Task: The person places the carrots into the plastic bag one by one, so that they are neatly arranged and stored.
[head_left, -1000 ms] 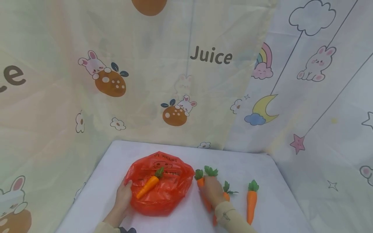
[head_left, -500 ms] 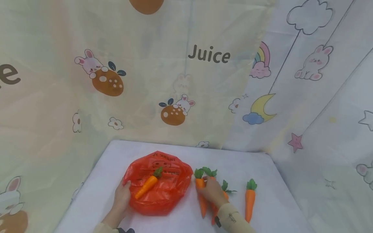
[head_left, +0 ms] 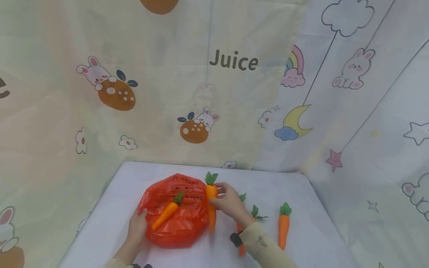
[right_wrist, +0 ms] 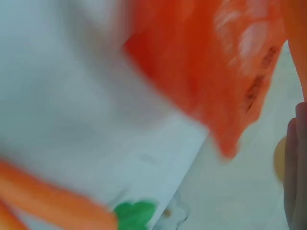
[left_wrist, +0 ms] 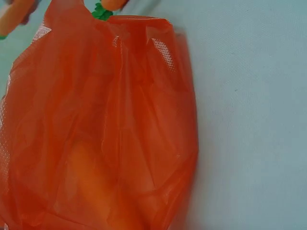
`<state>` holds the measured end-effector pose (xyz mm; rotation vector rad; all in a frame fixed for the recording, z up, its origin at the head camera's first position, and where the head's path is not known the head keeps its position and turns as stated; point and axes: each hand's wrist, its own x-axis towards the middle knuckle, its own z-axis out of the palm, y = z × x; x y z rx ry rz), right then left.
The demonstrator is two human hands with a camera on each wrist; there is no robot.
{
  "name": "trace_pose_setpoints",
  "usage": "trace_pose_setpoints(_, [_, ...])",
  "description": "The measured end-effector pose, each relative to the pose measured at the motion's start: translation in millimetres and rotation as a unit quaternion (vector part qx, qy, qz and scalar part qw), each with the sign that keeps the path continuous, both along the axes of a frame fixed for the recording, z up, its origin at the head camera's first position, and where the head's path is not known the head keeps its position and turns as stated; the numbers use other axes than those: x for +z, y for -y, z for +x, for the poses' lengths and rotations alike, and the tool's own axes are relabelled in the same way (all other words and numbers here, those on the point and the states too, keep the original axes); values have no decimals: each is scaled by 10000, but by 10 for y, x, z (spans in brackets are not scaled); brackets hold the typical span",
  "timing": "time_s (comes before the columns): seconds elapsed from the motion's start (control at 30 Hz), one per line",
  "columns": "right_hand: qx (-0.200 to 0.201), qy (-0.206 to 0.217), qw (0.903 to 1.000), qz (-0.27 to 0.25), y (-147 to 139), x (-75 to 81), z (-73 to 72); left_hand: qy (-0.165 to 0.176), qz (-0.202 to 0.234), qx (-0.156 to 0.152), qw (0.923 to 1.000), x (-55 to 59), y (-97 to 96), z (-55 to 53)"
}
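Observation:
A red plastic bag (head_left: 187,234) stands on the table with its mouth spread open. My left hand (head_left: 136,227) grips its left rim. One orange carrot with a green top (head_left: 165,216) lies inside the bag and shows dimly through the plastic in the left wrist view. My right hand (head_left: 229,201) pinches a second carrot (head_left: 212,203) between thumb and fingers, holding it leaf end up at the bag's right edge. In the right wrist view, fingers (right_wrist: 297,172) lie by the held carrot (right_wrist: 296,38) at the right border.
Right of the bag, a carrot (head_left: 283,229) lies apart on the white table (head_left: 311,227). Other carrots, one with its leafy top (head_left: 255,213) showing, are partly hidden by my right forearm. A printed curtain (head_left: 161,96) hangs behind the table and along its sides.
My right hand has picked a carrot from the group on the table and brought it up and left to the bag's edge. The left hand keeps its grip on the rim.

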<state>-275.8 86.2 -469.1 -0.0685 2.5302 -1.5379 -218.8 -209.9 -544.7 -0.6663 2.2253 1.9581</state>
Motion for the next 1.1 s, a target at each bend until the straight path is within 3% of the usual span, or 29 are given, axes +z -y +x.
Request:
trace_pose_setpoints(0.27, [118, -5, 9997, -226, 510, 14, -46, 258, 80, 82, 9996, -30, -29, -8])
trace_pose_setpoints(0.87, [-603, 784, 9875, -1229, 959, -434, -35, 307, 153, 252, 9991, -34, -46, -4])
trace_pose_setpoints(1.1, [-735, 768, 9914, -768, 1051, -631, -45, 330, 284, 250, 9987, -38, -53, 3])
